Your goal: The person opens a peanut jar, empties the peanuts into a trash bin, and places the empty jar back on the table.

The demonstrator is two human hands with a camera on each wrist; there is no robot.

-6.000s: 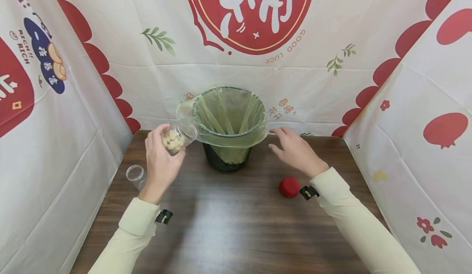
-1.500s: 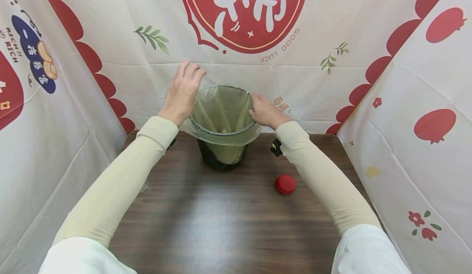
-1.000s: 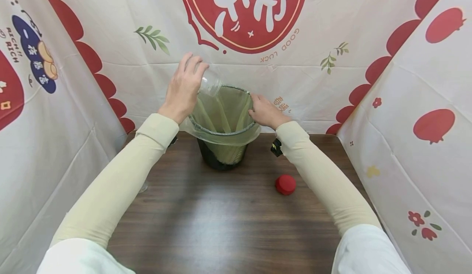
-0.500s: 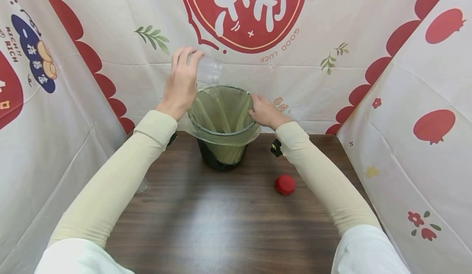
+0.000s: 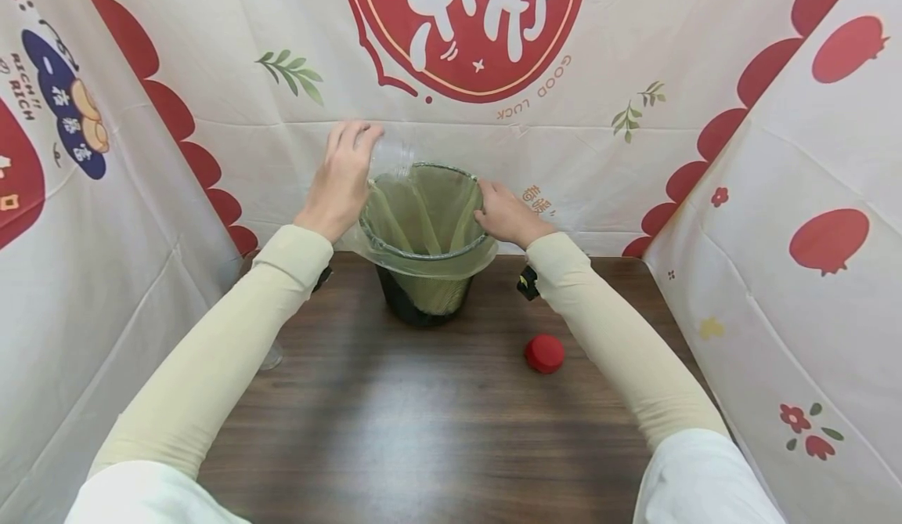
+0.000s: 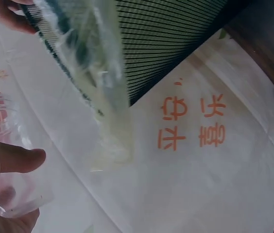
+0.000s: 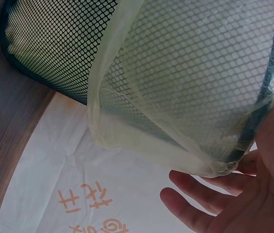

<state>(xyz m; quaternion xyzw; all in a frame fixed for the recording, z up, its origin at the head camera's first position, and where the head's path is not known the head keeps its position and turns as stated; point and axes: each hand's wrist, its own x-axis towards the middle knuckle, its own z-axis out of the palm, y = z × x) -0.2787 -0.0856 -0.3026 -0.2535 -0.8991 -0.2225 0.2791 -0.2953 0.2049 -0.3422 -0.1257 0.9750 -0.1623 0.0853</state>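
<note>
My left hand (image 5: pixel 344 175) grips a clear plastic jar (image 5: pixel 391 157), tipped on its side with its mouth toward the bin's back left rim. No pieces show inside the jar (image 6: pixel 32 191) in the left wrist view. A black mesh trash bin (image 5: pixel 403 298), lined with a pale yellow-green bag (image 5: pixel 423 267), stands at the back of the table. My right hand (image 5: pixel 510 215) holds the bin's right rim; in the right wrist view, fingers (image 7: pixel 195 191) lie outside, under the folded bag edge. What lies at the bin's bottom is hidden.
A red round lid (image 5: pixel 545 353) lies on the brown wooden table (image 5: pixel 423 422), right of the bin. Part of another clear container (image 5: pixel 272 357) shows beside my left forearm, which hides the remainder. White printed cloth (image 5: pixel 451 140) hangs behind and at both sides.
Since six seconds ago, my left hand rose to the bin's rim; the jar's pale pieces no longer show. My right hand took hold of the rim. Over the last half second, the jar dropped slightly.
</note>
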